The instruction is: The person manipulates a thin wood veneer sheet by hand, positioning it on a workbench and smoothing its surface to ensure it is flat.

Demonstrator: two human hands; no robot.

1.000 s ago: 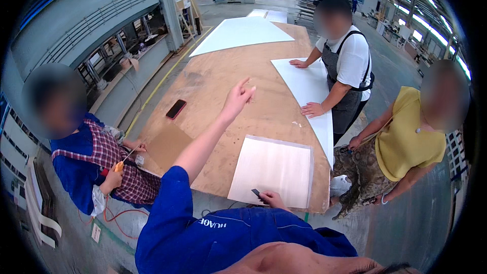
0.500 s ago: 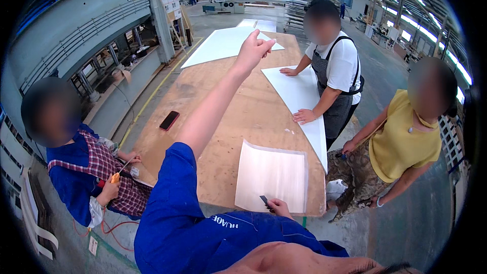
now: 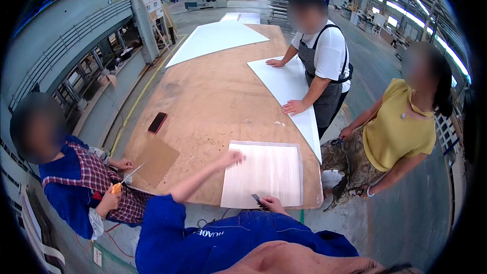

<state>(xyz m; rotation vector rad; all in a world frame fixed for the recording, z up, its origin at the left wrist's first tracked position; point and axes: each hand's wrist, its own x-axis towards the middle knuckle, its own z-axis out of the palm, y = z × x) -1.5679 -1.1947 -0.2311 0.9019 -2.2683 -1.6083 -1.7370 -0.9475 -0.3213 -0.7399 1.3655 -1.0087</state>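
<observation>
My left hand (image 3: 232, 159) is above the left edge of a pale wood-grain veneer sheet (image 3: 264, 175); it is blurred by motion, so I cannot make out its fingers. At the sheet's near edge, my right hand (image 3: 273, 204) is closed around a small dark knife (image 3: 257, 199) with a flat blade pointing away and left. The sheet lies flat at the near right of a large brown wooden board (image 3: 203, 106), a whitish border showing along its far and right edges.
A phone (image 3: 158, 123) and a brown sheet (image 3: 157, 161) lie on the board's left. At left, a co-worker holds orange-handled scissors (image 3: 117, 187). Another person presses a white panel (image 3: 284, 83) at right; someone in yellow (image 3: 406, 132) stands nearby. A second white panel (image 3: 215, 40) lies at the far end.
My left hand has come down and back from the far end toward the veneer sheet. The brown sheet at left now shows. My right hand still holds the knife.
</observation>
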